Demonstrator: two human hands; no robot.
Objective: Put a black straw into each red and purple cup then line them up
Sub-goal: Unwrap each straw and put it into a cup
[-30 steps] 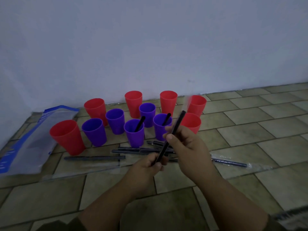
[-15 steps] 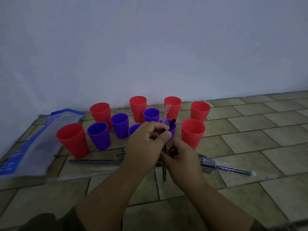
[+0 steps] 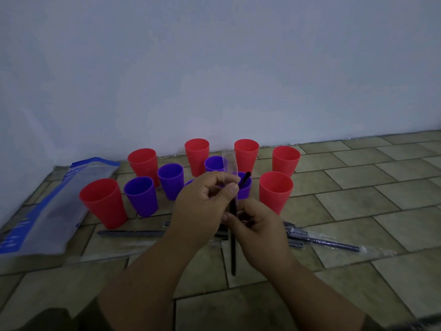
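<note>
At the far left of the frame a flat blue-and-clear plastic bag [image 3: 43,206] lies on the tiled floor [image 3: 358,211]; what it holds cannot be made out. Right of it stand six red plastic cups: one at the lower left [image 3: 102,201], one behind it [image 3: 143,163], two by the wall at centre [image 3: 196,154] [image 3: 246,154], and two at the right [image 3: 286,160] [image 3: 275,191]. All six look empty. Among them, four purple plastic cups show clearly [image 3: 141,195] [image 3: 170,180] [image 3: 213,163] [image 3: 245,187], plus a sliver of a fifth behind the left hand [image 3: 202,204]. The rightmost purple cup holds a black straw [image 3: 244,179] leaning on its rim; the other three show no straw.

The left hand pinches a clear plastic wrapper [image 3: 230,163] that sticks up above its fingertips. The right hand [image 3: 257,231] grips a black straw [image 3: 233,254] standing nearly upright, its lower end hanging below both hands. Wrapped straws [image 3: 322,241] lie on the floor beneath and to the right.

Compared with half a second ago, the wrapper stands higher and more bare straw shows below.
</note>
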